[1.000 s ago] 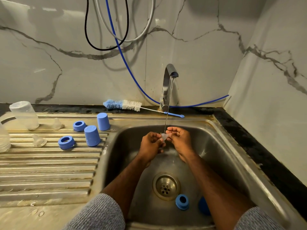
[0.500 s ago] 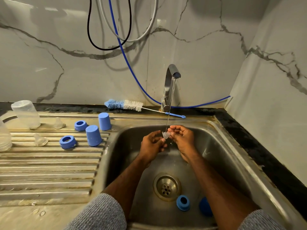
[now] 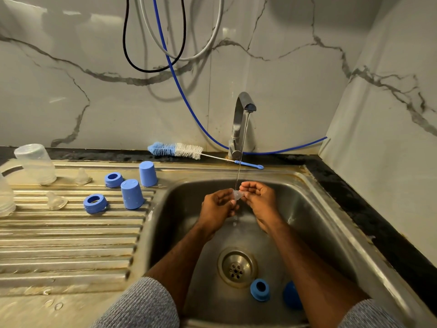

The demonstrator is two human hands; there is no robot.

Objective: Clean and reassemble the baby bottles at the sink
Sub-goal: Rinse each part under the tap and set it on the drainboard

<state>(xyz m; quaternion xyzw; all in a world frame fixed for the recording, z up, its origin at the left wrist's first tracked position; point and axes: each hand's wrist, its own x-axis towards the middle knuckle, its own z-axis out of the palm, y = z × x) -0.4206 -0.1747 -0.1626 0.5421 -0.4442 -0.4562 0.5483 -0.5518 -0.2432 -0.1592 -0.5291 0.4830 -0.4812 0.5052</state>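
Sink basin (image 3: pixel 319 223): one blue ring (image 3: pixel 260 289) beside the drain (image 3: pixel 237 267), one blue cap (image 3: pixel 292 295) partly behind the right forearm. Above, left hand (image 3: pixel 218 209) and right hand (image 3: pixel 259 200) both pinch one clear teat (image 3: pixel 237 194) under the tap's (image 3: pixel 241 121) stream. Drainboard (image 3: pixel 71 245): two rings, two caps, two teats, two clear bottles upside down. One bottle brush (image 3: pixel 179 150) at the back ledge.

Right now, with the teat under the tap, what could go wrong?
1. The clear teat is small and wet, pinched between the left hand and right hand; it could slip and drop toward the drain.
2. The blue ring and cap lie in the basin beside the forearms and could get knocked.
3. Water hitting the teat may splash onto the rinsed parts on the drainboard.
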